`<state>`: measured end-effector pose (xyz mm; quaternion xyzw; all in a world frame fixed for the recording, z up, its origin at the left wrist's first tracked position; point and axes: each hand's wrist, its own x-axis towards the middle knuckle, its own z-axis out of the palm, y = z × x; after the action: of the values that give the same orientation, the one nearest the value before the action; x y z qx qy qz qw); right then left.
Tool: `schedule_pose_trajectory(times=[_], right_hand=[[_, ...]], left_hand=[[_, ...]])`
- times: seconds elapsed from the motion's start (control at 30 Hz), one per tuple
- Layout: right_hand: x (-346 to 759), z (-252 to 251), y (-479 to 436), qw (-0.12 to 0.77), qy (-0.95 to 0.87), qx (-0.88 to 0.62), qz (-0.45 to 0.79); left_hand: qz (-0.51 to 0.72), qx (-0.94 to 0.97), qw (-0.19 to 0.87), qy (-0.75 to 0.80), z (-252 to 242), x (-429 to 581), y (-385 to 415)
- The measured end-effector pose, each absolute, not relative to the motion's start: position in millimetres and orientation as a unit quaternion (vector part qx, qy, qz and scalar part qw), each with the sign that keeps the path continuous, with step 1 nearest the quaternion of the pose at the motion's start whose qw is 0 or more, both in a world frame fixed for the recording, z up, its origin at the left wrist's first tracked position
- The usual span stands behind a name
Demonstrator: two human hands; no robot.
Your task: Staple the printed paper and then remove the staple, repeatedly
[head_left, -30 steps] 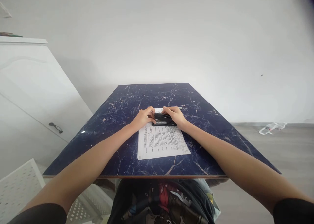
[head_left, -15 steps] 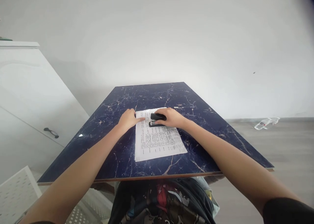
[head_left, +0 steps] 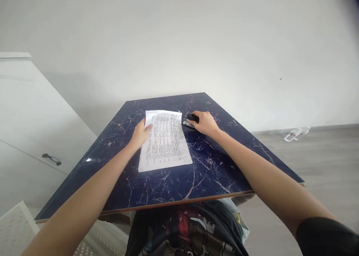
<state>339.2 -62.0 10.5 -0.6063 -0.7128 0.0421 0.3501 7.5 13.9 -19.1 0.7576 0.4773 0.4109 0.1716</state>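
Printed paper sheets (head_left: 165, 143) are pinched at their left edge by my left hand (head_left: 140, 133), thumb on top and the other fingers underneath. The far part of the sheets is raised off the table, while the near edge lies on or close to it. My right hand (head_left: 206, 122) grips a black stapler (head_left: 192, 118) just right of the sheets' upper right corner. The stapler's jaws are apart and point left; its rear is hidden in my palm. Whether the paper's edge touches the stapler's tip I cannot tell.
The dark blue marble-patterned table (head_left: 215, 173) has its near edge against my body. A white cabinet (head_left: 33, 110) with a black handle (head_left: 51, 159) stands at the left. A perforated white piece (head_left: 18, 226) is at lower left. Clear plastic packaging (head_left: 296, 134) lies on the floor at right.
My left hand has taken hold of the sheets, lifting and shifting them left. My right hand has moved the stapler right and away, off the middle of the page.
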Motion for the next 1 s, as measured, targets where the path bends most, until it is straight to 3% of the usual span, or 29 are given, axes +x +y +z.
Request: schedule_pose_trajectory(times=[0.23, 0.6, 1.0], right_hand=[[353.3, 2.4, -52.7, 0.283, -0.758, -0.586, 0.051], [353.9, 22.8, -67.6, 0.233, -0.84, -0.467, 0.15], [341.3, 37.1, -83.5, 0.169, -0.885, -0.364, 0.237]], left_hand=[[0.536, 0.67, 0.267, 0.438, -21.2, -8.7, 30.0], [0.634, 0.604, 0.277, 0.394, -3.6, -9.7, 20.9], [0.607, 0.629, 0.233, 0.426, -4.8, -11.4, 22.9]])
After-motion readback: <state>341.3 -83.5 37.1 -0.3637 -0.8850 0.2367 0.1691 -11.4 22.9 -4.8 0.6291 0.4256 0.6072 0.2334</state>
